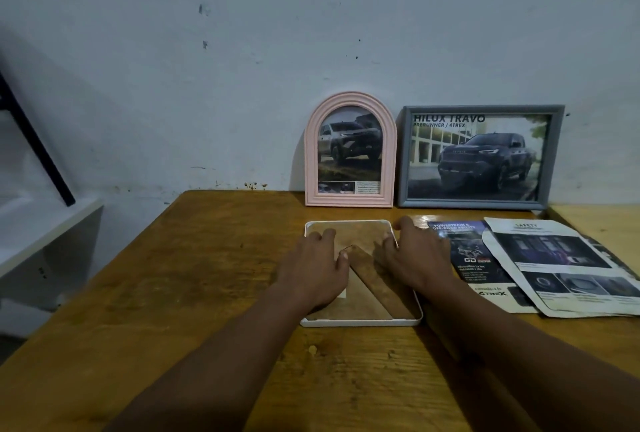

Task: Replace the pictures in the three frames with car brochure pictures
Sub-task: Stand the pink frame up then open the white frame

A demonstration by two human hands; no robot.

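Note:
A white frame (360, 321) lies face down on the wooden table, its brown backing board (356, 234) and folding stand (377, 279) facing up. My left hand (313, 268) presses flat on the left half of the backing. My right hand (412, 255) rests on the right half, fingers over the frame's right rim. A pink arched frame (349, 151) and a grey rectangular frame (479, 156) lean against the wall behind, each with a pickup truck picture inside. Car brochure pages (540, 265) lie to the right of the white frame.
The table (207, 275) meets a pale wall at the back. A white shelf (41, 234) stands off its left edge with a dark bar (34, 144) leaning above it. A second lighter table surface (602, 223) adjoins at the far right.

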